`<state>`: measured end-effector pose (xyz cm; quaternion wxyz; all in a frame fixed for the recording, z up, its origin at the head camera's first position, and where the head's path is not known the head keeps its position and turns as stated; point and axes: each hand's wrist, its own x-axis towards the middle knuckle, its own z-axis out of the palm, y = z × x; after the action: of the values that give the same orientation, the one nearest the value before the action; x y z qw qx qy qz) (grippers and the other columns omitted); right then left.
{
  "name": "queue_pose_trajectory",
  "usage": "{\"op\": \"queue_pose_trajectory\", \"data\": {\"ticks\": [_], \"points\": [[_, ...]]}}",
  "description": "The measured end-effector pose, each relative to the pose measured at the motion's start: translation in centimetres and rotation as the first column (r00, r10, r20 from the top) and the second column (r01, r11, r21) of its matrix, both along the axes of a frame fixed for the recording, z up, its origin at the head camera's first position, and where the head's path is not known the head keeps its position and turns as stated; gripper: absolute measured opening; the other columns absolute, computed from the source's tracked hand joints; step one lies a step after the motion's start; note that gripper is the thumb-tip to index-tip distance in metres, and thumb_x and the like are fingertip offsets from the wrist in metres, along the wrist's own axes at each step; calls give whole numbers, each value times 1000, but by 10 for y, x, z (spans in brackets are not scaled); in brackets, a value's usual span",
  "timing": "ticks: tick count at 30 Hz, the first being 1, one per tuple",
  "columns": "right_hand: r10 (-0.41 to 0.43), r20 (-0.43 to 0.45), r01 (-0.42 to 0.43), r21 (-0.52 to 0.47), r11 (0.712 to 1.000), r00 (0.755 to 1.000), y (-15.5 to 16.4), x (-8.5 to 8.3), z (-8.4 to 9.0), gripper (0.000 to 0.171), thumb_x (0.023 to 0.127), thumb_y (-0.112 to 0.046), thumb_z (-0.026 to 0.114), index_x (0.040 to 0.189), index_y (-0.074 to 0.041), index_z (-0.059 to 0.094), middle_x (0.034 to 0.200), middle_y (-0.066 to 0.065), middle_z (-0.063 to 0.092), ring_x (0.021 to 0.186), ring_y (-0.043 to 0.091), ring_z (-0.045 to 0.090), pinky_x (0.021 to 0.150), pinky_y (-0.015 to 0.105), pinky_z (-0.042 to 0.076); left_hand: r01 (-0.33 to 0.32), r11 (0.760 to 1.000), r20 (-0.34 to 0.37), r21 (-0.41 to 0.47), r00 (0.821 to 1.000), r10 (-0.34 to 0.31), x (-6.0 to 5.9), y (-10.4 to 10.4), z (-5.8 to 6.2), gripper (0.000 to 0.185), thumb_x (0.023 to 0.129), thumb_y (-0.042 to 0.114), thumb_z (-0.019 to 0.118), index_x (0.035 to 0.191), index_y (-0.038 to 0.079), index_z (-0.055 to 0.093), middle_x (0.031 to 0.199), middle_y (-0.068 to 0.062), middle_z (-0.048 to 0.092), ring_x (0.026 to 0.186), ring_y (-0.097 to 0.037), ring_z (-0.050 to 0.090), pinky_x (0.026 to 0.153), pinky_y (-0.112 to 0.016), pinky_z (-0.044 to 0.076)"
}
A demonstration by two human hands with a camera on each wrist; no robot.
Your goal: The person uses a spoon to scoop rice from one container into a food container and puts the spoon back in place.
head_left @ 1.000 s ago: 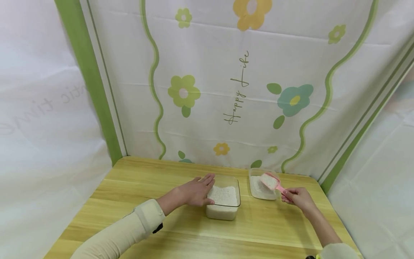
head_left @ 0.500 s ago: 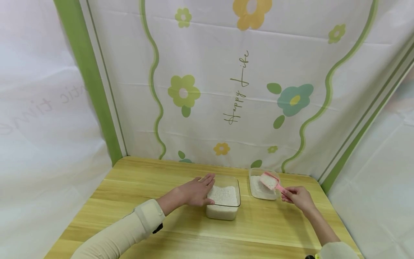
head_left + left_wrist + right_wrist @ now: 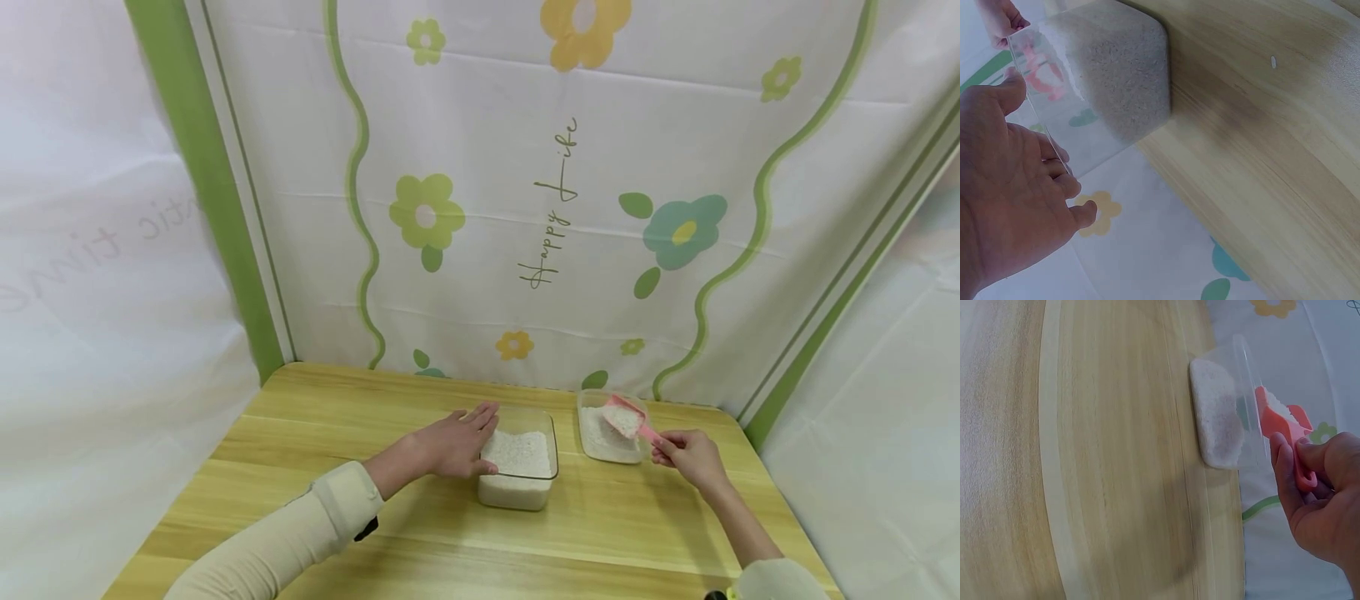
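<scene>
The right hand [image 3: 688,457] pinches the handle of a pink scoop [image 3: 627,418], thumb and fingers curled round the handle end. The scoop's long axis runs from the hand up and leftward, with the bowl on the far end. The bowl carries a load of white grain and hangs over the small clear container [image 3: 609,435], which stands at the back right of the wooden table [image 3: 300,467] and already holds a layer of the same grain. In the right wrist view the scoop [image 3: 1282,425] sits above the rim of that container [image 3: 1222,415], tipped toward it.

The larger clear container [image 3: 519,467], well filled with grain, stands to the left of the small one, apart from it. It lies nearer the left hand [image 3: 453,442] than the right. The left hand rests against its left wall, fingers straight and spread along the side, thumb at the near corner; it steadies the wall and does not curl round it. The left wrist view confirms the flat palm [image 3: 1010,206] beside the clear wall [image 3: 1094,94].

A flower-printed cloth [image 3: 525,208] hangs behind the table.
</scene>
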<state>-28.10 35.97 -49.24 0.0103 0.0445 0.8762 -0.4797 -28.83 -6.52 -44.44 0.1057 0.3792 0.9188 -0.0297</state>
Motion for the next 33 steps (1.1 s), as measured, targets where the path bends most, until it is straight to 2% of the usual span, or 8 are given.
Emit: {"op": "queue_pose_trajectory", "data": {"ticks": [11, 20, 27, 33], "points": [[8, -69, -2, 97, 995, 998, 2, 0, -1, 27, 100, 1, 53, 116, 21, 62, 85, 19, 74, 69, 10, 72, 68, 28, 61, 1, 1000, -5, -14, 1000, -1, 1, 1, 1, 82, 102, 60, 38, 161, 7, 17, 170, -9, 6, 157, -22, 6, 123, -47, 26], [9, -104, 7, 151, 989, 994, 1, -1, -1, 27, 100, 0, 55, 115, 20, 64, 85, 21, 74, 70, 17, 74, 68, 30, 61, -5, 1000, -8, -21, 1000, 5, 0, 1, 0, 82, 102, 60, 38, 161, 7, 17, 170, -8, 5, 157, -21, 6, 123, -47, 26], [14, -150, 18, 209, 978, 989, 0, -2, -1, 26, 99, -1, 56, 113, 18, 66, 83, 18, 75, 76, 30, 75, 64, 27, 60, -9, 1000, 1, -24, 1000, 9, 0, 1, 0, 82, 102, 60, 38, 161, 7, 16, 170, -9, 5, 157, -21, 5, 123, -47, 25], [23, -181, 21, 238, 971, 983, -1, -2, 0, 25, 98, -1, 56, 112, 17, 67, 83, 19, 75, 74, 29, 75, 63, 30, 60, -10, 1000, 1, -30, 1000, 10, 0, 1, 1, 83, 101, 61, 37, 161, 8, 15, 170, -8, 5, 157, -21, 5, 123, -47, 25]]}}
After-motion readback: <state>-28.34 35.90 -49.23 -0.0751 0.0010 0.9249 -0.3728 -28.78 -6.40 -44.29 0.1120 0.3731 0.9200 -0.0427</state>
